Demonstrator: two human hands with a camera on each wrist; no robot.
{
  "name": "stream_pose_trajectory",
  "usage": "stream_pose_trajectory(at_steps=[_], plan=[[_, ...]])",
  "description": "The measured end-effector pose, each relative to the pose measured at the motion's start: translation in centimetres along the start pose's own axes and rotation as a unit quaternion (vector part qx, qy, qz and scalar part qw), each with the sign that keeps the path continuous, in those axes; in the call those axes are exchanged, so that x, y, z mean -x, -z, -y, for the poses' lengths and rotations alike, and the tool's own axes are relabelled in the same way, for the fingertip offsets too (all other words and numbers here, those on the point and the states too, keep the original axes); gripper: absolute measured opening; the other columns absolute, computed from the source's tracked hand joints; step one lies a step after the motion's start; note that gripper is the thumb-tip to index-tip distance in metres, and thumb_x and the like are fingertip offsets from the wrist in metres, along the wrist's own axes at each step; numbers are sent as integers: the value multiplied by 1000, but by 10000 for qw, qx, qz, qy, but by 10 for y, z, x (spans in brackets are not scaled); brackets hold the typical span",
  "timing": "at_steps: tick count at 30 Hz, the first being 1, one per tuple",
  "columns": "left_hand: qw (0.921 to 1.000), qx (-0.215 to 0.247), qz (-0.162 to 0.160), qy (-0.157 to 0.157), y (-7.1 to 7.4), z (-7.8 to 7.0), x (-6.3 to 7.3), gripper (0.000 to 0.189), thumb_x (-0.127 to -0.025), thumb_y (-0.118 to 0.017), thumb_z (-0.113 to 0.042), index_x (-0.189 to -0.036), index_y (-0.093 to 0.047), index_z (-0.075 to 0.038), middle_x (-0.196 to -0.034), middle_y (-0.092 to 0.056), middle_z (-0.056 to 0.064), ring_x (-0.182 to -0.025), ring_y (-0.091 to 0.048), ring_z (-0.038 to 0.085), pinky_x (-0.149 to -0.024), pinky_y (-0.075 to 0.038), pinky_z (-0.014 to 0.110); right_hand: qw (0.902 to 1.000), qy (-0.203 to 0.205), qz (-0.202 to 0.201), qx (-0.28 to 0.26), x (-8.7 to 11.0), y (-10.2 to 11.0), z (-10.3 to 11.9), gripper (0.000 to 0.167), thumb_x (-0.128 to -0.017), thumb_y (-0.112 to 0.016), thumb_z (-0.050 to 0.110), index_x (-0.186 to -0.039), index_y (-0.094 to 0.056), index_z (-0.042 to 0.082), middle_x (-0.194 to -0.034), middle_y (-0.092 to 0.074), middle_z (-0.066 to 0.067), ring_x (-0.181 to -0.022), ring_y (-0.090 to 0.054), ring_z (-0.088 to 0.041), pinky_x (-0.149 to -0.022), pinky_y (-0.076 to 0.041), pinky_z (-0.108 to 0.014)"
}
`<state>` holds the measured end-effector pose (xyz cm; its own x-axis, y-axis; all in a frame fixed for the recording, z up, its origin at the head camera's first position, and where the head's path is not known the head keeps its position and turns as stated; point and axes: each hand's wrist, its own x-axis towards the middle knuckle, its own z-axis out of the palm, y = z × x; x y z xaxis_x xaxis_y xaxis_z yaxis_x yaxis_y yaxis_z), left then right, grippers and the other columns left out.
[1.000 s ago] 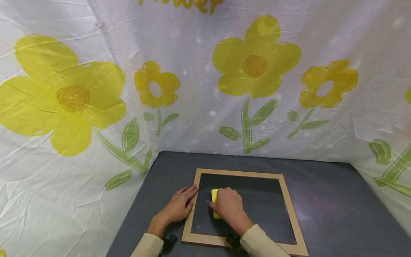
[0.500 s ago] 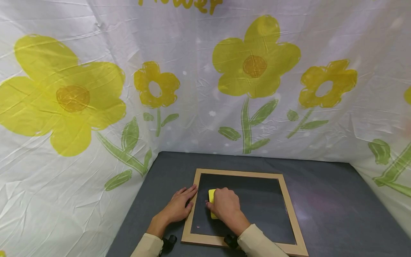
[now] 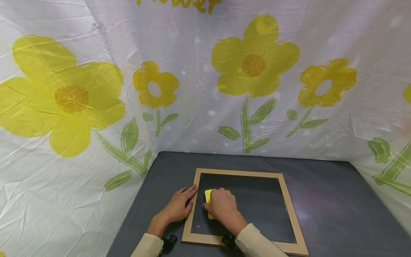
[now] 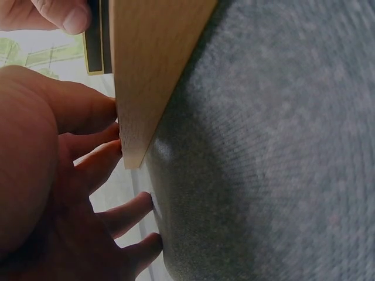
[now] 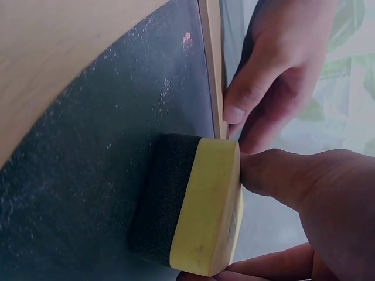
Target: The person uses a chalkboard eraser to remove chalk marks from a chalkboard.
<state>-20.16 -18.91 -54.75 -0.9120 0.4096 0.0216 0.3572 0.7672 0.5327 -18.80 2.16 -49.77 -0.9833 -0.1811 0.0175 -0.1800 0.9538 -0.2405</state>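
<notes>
My right hand (image 3: 223,205) grips a chalkboard eraser (image 5: 205,205) by its yellow back, thumb on one side and fingers on the other. The eraser's black felt face lies against a chalkboard (image 3: 260,210) with a pale wooden frame, toward the board's left side. In the head view the hand covers much of the eraser. My left hand (image 3: 174,208) rests at the left strip of the frame, fingers spread and loosely extended. Seen from the left wrist, its thumb and some fingertips touch the wooden frame (image 4: 146,76), while others reach the dark cloth below.
A small pink chalk mark (image 5: 187,40) sits near the board's lower left corner, with white dust specks around. A dark grey cloth (image 3: 334,210) covers the table. Behind hangs a white curtain (image 3: 192,117) printed with yellow flowers.
My right hand has slid the eraser left across the board, and a short pink line that lay left of it no longer shows. The left hand and the board have stayed put.
</notes>
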Motion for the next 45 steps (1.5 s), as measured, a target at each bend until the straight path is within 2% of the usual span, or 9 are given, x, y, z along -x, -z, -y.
stream_pose_trajectory(at_steps=[9, 15, 20, 25, 28, 31, 34, 41, 45], plan=[[10000, -36, -7, 33, 1, -1, 0, 59, -106, -66, -8, -163, -52, -5, -175, -43, 12, -158, -39, 53, -126, -27, 77, 10000, 5, 44, 9, -1, 1, 2, 51, -88, -89, 54, -98, -79, 4, -74, -62, -6, -62, -61, -21, -59, -60, -39], [9999, 11, -86, -84, 0, 0, -1, 60, -105, -66, -7, -163, -52, -3, -174, -44, 14, -156, -40, 55, -125, -26, 79, 10000, 20, 0, 17, -1, 2, 2, 51, -88, -88, 55, -95, -78, 5, -73, -61, -5, -62, -59, -21, -59, -60, -39], [9989, 211, -278, -326, -8, 15, -3, 61, -105, -66, -11, -164, -53, -9, -173, -46, 12, -153, -41, 59, -121, -27, 83, 10000, 12, -46, 3, -1, 2, 1, 50, -87, -89, 56, -90, -77, 7, -72, -61, -5, -62, -60, -22, -58, -58, -40], [9975, 155, -485, -490, -22, 31, -6, 60, -106, -66, -16, -165, -53, -15, -174, -46, 6, -151, -43, 58, -118, -30, 83, 9999, -57, -75, -64, 0, 0, 1, 51, -86, -89, 56, -90, -77, 7, -72, -61, -5, -62, -60, -22, -58, -58, -40], [9977, 168, -469, -453, -19, 27, -5, 60, -104, -67, -15, -163, -55, -12, -173, -48, 8, -151, -44, 59, -118, -30, 83, 9999, -109, -98, -84, 1, 0, 1, 52, -86, -90, 56, -92, -77, 6, -73, -61, -5, -61, -59, -21, -58, -59, -39], [9988, 221, -288, -334, -8, 13, -1, 60, -104, -66, -10, -162, -54, -6, -173, -46, 13, -153, -41, 60, -121, -27, 83, 9998, -137, -134, -92, 1, -1, 1, 53, -85, -90, 57, -92, -77, 5, -72, -60, -5, -60, -58, -21, -57, -58, -39], [9990, 208, -251, -320, -3, 6, 1, 59, -104, -66, -9, -161, -54, -4, -172, -47, 14, -152, -41, 60, -120, -28, 83, 9997, -152, -146, -74, 0, -2, 0, 54, -85, -90, 57, -93, -77, 6, -72, -60, -4, -60, -58, -20, -57, -58, -39], [9982, 147, -348, -464, -9, 14, -2, 58, -107, -64, -16, -164, -53, -10, -173, -47, 10, -150, -43, 60, -117, -31, 83, 9997, -197, -141, -42, -1, -2, -2, 55, -85, -90, 57, -96, -77, 5, -73, -61, -5, -62, -59, -21, -59, -60, -39], [9985, 151, -296, -434, -9, 14, -3, 59, -106, -63, -12, -164, -52, -7, -173, -46, 12, -152, -42, 59, -120, -29, 82, 9996, -224, -161, 20, -1, -1, -3, 56, -85, -90, 57, -99, -78, 5, -74, -62, -5, -62, -59, -21, -59, -59, -39]])
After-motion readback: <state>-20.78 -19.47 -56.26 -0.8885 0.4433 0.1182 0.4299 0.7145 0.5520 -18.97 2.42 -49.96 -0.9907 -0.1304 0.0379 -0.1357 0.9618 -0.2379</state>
